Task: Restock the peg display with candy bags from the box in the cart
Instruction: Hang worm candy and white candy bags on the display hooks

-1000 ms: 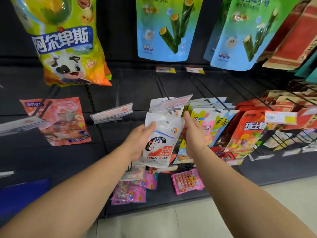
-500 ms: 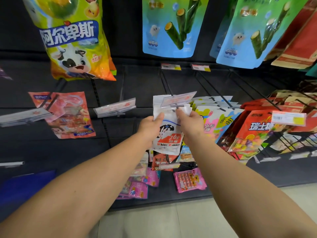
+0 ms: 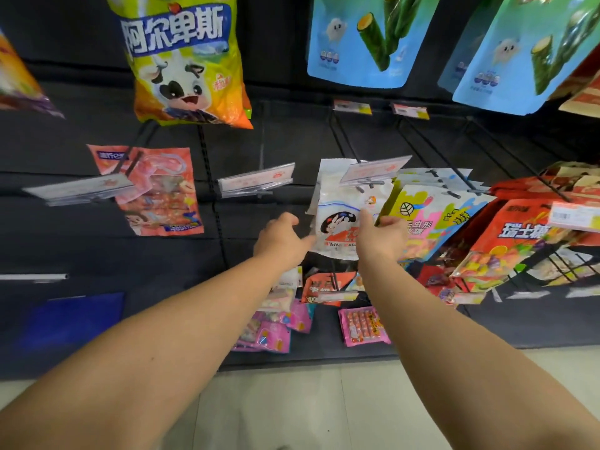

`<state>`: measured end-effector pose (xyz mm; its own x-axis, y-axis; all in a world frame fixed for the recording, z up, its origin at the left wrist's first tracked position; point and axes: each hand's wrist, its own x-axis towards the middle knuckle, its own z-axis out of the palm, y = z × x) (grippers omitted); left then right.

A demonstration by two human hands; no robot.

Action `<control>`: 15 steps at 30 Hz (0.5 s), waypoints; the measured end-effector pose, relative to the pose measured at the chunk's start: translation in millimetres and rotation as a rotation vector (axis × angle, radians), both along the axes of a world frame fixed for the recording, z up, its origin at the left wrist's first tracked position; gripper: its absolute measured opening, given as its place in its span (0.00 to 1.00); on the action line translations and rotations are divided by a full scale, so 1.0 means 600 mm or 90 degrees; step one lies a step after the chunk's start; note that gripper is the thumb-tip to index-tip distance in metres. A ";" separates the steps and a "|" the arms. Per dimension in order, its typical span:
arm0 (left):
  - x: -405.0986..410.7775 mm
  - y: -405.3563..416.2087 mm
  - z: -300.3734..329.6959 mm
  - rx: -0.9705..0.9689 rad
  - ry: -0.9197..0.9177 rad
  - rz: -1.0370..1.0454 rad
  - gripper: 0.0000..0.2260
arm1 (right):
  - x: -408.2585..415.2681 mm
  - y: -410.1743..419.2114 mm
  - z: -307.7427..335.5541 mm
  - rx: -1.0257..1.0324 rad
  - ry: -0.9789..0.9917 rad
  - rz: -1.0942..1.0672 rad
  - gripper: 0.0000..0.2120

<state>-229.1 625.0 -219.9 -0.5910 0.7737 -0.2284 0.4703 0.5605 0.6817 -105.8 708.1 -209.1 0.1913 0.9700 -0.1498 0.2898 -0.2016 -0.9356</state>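
Pegboard backing [image 3: 81, 248], dark and slotted, fills the head view, with bare panel wide open to the left of the hands and bare wire pegs [image 3: 418, 141] jutting out up and right. On the right the room closes off: a yellow, white and blue candy bag with a leaf logo [image 3: 431, 219] hangs just beside the task's bag, and a red bag with white Chinese characters [image 3: 516, 241] crowds in beyond it. Pale floor tile [image 3: 308, 410] runs along the bottom edge.

A white candy bag with a rabbit picture and red band [image 3: 341, 219] hangs at centre under a clear plastic price-tag holder [image 3: 373, 168]; its hole seems to sit on the peg, though the tag hides that spot. The left hand [image 3: 281, 240] is loosely spread, fingertips at the bag's lower left edge, gripping nothing. The right hand [image 3: 381, 238] pinches the bag's right edge, thumb across the front.

Part of "White Rabbit" reads on the bag's band. A large yellow-green bag with a cartoon cow [image 3: 185, 63] above shows "阿尔卑斯". Blue pouches with green rolls [image 3: 363, 37] hang at top; their small print is unreadable.
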 end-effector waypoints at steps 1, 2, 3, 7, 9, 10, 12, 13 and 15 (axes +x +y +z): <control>-0.009 -0.015 -0.006 -0.010 0.022 -0.016 0.27 | -0.006 -0.016 -0.007 0.015 -0.031 0.023 0.12; -0.018 -0.032 -0.011 -0.021 0.045 -0.029 0.27 | -0.016 -0.033 -0.014 0.031 -0.063 0.063 0.10; -0.029 -0.052 -0.015 -0.036 0.069 -0.042 0.26 | -0.030 -0.052 -0.020 0.047 -0.103 0.112 0.09; -0.101 -0.164 -0.023 -0.112 0.169 -0.067 0.27 | -0.120 -0.158 -0.042 0.093 -0.348 0.374 0.16; -0.157 -0.243 -0.027 -0.144 0.204 -0.051 0.28 | -0.180 -0.228 -0.043 0.095 -0.482 0.513 0.24; -0.188 -0.289 -0.029 -0.160 0.217 -0.037 0.28 | -0.213 -0.268 -0.043 0.103 -0.527 0.572 0.26; -0.256 -0.394 -0.035 -0.194 0.241 0.000 0.28 | -0.289 -0.357 -0.045 0.127 -0.577 0.657 0.30; -0.291 -0.451 -0.036 -0.213 0.250 0.021 0.28 | -0.329 -0.407 -0.045 0.136 -0.594 0.694 0.30; -0.360 -0.567 -0.035 -0.243 0.260 0.075 0.28 | -0.412 -0.512 -0.043 0.164 -0.616 0.778 0.31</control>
<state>-445.3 284.6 -241.0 -0.7674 0.6048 -0.2129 0.5727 0.7959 0.1965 -353.2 400.7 -234.9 -0.7721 0.5829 -0.2532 0.6352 0.7206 -0.2780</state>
